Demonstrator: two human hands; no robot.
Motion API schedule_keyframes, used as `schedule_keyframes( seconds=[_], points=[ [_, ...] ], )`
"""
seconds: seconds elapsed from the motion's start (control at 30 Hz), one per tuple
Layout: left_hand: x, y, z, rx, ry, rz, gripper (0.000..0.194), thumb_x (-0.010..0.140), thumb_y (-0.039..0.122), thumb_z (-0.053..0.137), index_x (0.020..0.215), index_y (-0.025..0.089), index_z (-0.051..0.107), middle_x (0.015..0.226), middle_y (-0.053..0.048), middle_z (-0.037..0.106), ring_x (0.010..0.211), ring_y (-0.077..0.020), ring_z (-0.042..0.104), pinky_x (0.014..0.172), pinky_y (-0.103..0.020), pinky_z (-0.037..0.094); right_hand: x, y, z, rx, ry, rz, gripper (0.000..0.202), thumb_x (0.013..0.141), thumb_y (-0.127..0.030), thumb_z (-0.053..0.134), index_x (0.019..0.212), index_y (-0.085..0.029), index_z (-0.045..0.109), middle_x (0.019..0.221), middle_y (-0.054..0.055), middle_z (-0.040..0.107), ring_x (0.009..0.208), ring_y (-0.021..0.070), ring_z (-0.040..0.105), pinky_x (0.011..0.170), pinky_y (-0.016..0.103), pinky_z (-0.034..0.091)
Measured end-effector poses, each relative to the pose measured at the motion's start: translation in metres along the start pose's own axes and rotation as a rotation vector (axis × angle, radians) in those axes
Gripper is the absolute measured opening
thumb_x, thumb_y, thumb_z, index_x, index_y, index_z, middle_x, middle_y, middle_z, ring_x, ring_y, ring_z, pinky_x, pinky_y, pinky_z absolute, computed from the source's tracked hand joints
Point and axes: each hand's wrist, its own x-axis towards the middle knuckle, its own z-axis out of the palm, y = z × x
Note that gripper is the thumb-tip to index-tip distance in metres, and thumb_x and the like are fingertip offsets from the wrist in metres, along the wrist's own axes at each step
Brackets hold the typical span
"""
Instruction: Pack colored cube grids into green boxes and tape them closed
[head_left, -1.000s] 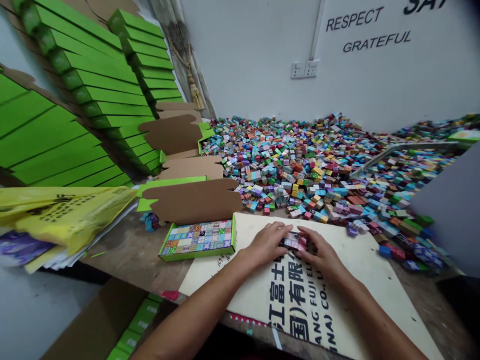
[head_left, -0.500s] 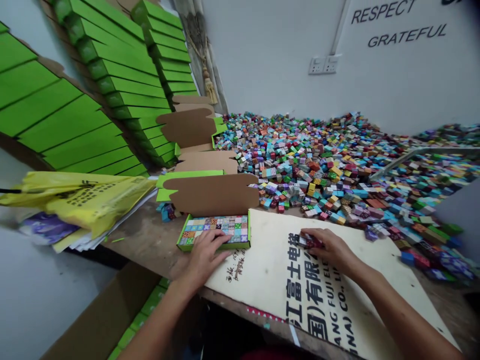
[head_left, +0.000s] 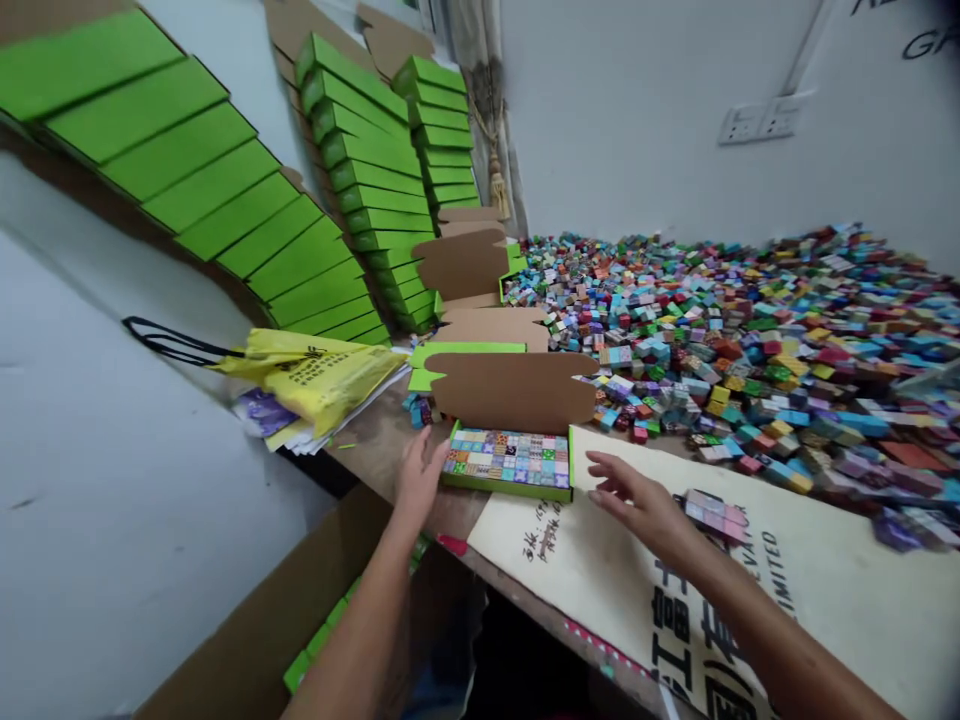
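An open green box [head_left: 510,484] lies on the table, filled with rows of small patterned blocks, its brown cardboard lid [head_left: 517,390] raised behind it. My left hand [head_left: 421,470] is at the box's left end, fingers apart and holding nothing. To the right of the box, my right hand [head_left: 626,492] hovers over the pale printed board [head_left: 600,560], its fingers spread with nothing between them. A small group of pink and lilac blocks [head_left: 716,514] rests on the board, just beyond my right wrist.
A large heap of colourful blocks [head_left: 675,330] covers the table's back and right. Stacked green boxes [head_left: 367,170] lean at the back left. A yellow bag [head_left: 322,375] lies on papers at the left. Below the table edge is a big carton [head_left: 255,610].
The view has turned left. My left hand has moved off the blocks to the box's left end. My right hand has let go of its dark red blocks and come nearer the box.
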Motion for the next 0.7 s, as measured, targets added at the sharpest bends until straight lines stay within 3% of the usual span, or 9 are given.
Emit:
schedule_keyframes(
  seconds=[0.07,0.13,0.3,0.4,0.53,0.63,0.7],
  points=[
    [0.009,-0.003,-0.003,-0.100,-0.130,-0.113,0.050,0.082,0.048,0.055,0.119,0.014,0.057,0.121,-0.011,0.058,0.113,-0.0262,0.053,0.098,-0.040,0.041,0.008,-0.004,0.020,0.186,-0.045,0.019,0.058,0.081,-0.035,0.055,0.136,-0.025,0.037,0.123,0.010,0.058,0.097,0.0224,0.062,0.084,0.041,0.050],
    [0.009,-0.001,0.000,-0.138,-0.211,-0.117,0.050,0.081,0.051,0.054,0.116,0.015,0.060,0.116,-0.009,0.063,0.107,-0.0253,0.058,0.095,-0.039,0.044,0.009,-0.005,0.031,0.326,-0.050,0.009,0.063,0.081,-0.034,0.056,0.138,-0.025,0.032,0.130,0.011,0.053,0.102,0.0228,0.061,0.088,0.042,0.049],
    [-0.009,0.013,0.015,-0.224,-0.218,-0.113,0.063,0.076,0.056,0.059,0.127,0.019,0.051,0.131,-0.006,0.054,0.121,-0.0253,0.048,0.105,-0.039,0.035,-0.016,-0.003,0.021,0.318,0.004,0.036,0.063,0.080,-0.032,0.059,0.138,-0.025,0.033,0.131,0.009,0.053,0.103,0.0225,0.060,0.091,0.042,0.047],
    [-0.023,0.020,0.029,-0.170,-0.274,-0.039,0.064,0.077,0.056,0.058,0.130,0.020,0.048,0.136,-0.005,0.049,0.128,-0.0250,0.041,0.109,-0.040,0.028,-0.042,0.001,0.003,0.249,0.052,0.076,0.061,0.082,-0.032,0.058,0.138,-0.026,0.035,0.131,0.008,0.053,0.110,0.0232,0.056,0.093,0.042,0.046],
    [-0.041,0.027,0.057,-0.188,-0.406,-0.047,0.069,0.075,0.056,0.059,0.131,0.017,0.047,0.135,-0.007,0.050,0.125,-0.0263,0.045,0.108,-0.041,0.031,-0.073,0.005,-0.032,0.222,0.062,0.081,0.058,0.084,-0.034,0.055,0.138,-0.027,0.034,0.135,0.007,0.050,0.114,0.0227,0.054,0.095,0.040,0.045],
    [-0.049,0.029,0.076,-0.239,-0.512,-0.068,0.075,0.073,0.052,0.062,0.136,0.018,0.039,0.135,-0.007,0.050,0.124,-0.0262,0.047,0.106,-0.042,0.035,-0.087,0.012,-0.072,0.041,0.093,0.092,0.042,0.084,-0.037,0.054,0.125,-0.027,0.053,0.124,0.006,0.059,0.108,0.0241,0.058,0.091,0.041,0.047],
    [-0.053,0.028,0.083,-0.263,-0.584,-0.029,0.081,0.071,0.046,0.067,0.139,0.020,0.033,0.139,-0.007,0.044,0.125,-0.0260,0.045,0.106,-0.041,0.036,-0.091,0.024,-0.105,-0.183,0.215,0.131,0.032,0.083,-0.039,0.053,0.112,-0.026,0.062,0.114,0.005,0.065,0.100,0.0257,0.061,0.085,0.042,0.049]
  ],
)
